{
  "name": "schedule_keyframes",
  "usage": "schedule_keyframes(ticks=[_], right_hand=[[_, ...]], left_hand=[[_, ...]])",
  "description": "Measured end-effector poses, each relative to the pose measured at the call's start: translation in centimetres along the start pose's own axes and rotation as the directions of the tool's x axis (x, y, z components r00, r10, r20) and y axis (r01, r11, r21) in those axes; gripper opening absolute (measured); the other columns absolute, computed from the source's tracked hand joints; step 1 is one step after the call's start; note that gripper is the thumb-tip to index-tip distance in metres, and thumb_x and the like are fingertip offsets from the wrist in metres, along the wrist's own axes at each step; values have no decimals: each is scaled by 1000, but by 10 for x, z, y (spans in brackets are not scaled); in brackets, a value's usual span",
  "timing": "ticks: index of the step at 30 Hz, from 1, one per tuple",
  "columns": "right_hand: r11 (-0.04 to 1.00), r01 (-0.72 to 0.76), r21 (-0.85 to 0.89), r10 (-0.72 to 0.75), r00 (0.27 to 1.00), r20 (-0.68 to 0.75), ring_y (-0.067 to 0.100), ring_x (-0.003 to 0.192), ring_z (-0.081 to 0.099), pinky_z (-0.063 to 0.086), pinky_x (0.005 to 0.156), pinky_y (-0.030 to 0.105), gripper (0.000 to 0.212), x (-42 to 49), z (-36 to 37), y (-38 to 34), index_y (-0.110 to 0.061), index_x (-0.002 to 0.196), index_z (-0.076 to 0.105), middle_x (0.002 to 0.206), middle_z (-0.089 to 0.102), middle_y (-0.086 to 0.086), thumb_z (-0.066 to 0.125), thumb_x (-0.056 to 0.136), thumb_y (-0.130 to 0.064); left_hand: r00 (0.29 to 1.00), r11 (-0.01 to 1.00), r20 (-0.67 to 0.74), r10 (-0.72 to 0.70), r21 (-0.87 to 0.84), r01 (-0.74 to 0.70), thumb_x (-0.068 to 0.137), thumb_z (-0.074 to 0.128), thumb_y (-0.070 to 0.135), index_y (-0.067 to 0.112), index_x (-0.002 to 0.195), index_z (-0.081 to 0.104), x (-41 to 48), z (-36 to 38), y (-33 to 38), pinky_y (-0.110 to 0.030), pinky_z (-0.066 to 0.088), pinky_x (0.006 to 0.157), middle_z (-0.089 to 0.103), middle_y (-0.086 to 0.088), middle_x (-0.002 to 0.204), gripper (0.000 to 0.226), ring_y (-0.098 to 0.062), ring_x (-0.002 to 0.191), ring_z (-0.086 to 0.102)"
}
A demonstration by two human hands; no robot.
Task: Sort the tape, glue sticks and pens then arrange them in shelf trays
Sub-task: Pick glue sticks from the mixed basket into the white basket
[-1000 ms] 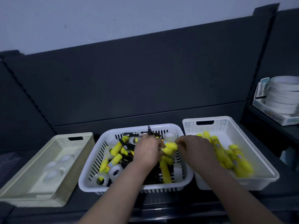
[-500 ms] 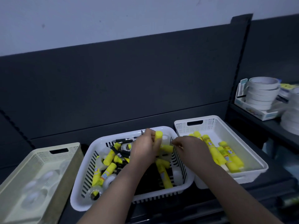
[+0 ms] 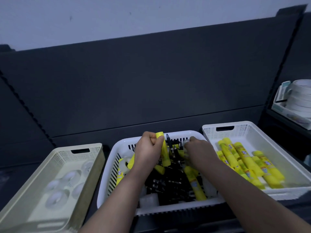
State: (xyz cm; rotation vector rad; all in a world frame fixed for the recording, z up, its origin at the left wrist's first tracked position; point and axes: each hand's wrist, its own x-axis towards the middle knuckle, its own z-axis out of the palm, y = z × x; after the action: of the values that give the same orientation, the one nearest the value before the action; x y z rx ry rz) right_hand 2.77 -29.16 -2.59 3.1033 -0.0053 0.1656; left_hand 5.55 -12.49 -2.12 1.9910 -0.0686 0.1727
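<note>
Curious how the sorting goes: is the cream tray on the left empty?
Not empty. Several clear tape rolls lie flat on the floor of the cream tray, nowhere near filling it.

left hand (image 3: 148,152) | has lifted glue stick (image 3: 164,153) | right hand (image 3: 200,148) moved onto tape roll (image 3: 186,146)

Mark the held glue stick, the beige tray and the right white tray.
held glue stick (image 3: 165,157), head view, lower body.
beige tray (image 3: 94,150), head view, back wall.
right white tray (image 3: 242,132), head view, back wall.

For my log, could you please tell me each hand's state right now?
Left hand: grips a glue stick.
Right hand: on a tape roll, grip cannot be told.
</note>
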Motion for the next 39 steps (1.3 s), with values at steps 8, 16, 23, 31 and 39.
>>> schedule_keyframes(ticks=[8,16,23,31,39], right_hand=[[999,15,-39,-14,1000,18,29,102,60,35,68,28,26,-16,0,2,-8,108,59,110,61,9,50,85,1],[942,-127,310,199,957,-211,27,91,62,43,66,30,22,-30,-22,53,-26,96,62,86,67,-1,58,76,-35],[885,-405,229,429,901,-63,26,101,61,47,77,31,28,-76,-9,149,-26,107,63,104,68,-3,54,81,-31],[886,-412,215,424,906,-12,22,105,61,46,77,27,29,-87,-3,189,-35,111,64,112,66,-5,53,84,-32],[926,-185,328,224,971,-86,11,111,56,45,83,27,29,-79,-17,165,-41,117,60,112,65,-16,51,90,-39]], left_hand=[[999,1000,19,26,11,-26,88,59,39,20,98,56,2,19,23,-48,56,77,60,6,84,22,-23,84,65],[997,996,72,24,79,-30,88,59,43,18,98,55,-11,45,43,-48,56,76,57,8,79,27,-23,84,62],[951,999,309,-11,46,-3,87,62,30,14,102,56,-34,120,87,-35,57,51,63,-7,79,23,-22,57,64],[927,841,365,88,471,-266,84,59,36,11,92,59,-33,191,96,-37,52,75,67,-8,85,27,-28,87,62],[959,843,258,119,484,-235,87,53,29,16,92,61,-27,173,82,-34,50,74,69,-5,89,16,-27,88,62]])
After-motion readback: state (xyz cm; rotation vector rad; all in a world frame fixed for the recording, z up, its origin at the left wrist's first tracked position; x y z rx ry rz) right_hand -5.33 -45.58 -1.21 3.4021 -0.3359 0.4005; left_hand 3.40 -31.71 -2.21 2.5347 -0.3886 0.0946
